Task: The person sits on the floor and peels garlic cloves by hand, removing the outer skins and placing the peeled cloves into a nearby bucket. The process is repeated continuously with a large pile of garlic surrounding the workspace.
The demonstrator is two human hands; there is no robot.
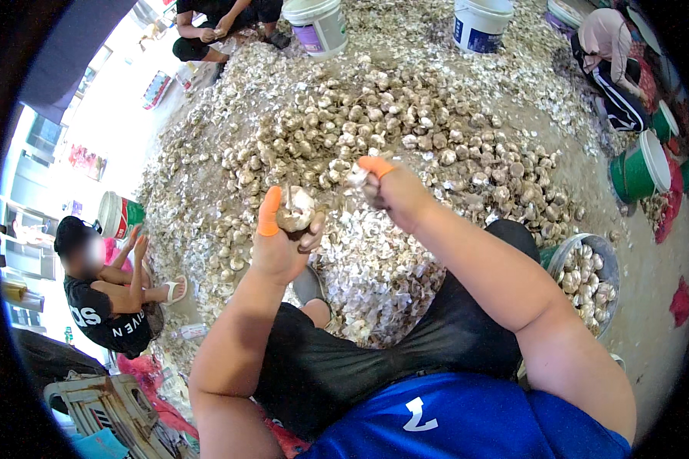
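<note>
A garlic bulb (298, 207) with a short stalk rests in my left hand (284, 246), held between the fingers and a thumb in an orange finger cot. To the right and a little higher, my right hand (396, 192) is curled, its thumb also in an orange cot. White papery garlic skin (356, 175) is pinched at that thumb's tip; the rest of the grip is hidden. Beyond both hands spreads a heap of unpeeled garlic bulbs (373, 115). Loose garlic skins (379, 275) are piled between my legs.
A bucket of cleaner garlic bulbs (585, 281) stands by my right leg. Green buckets (637, 172) and white buckets (318, 34) ring the heap. Other people sit at the left (109, 292), top and upper right. A plastic bottle (189, 331) lies left of me, near a worn plastic chair (103, 401).
</note>
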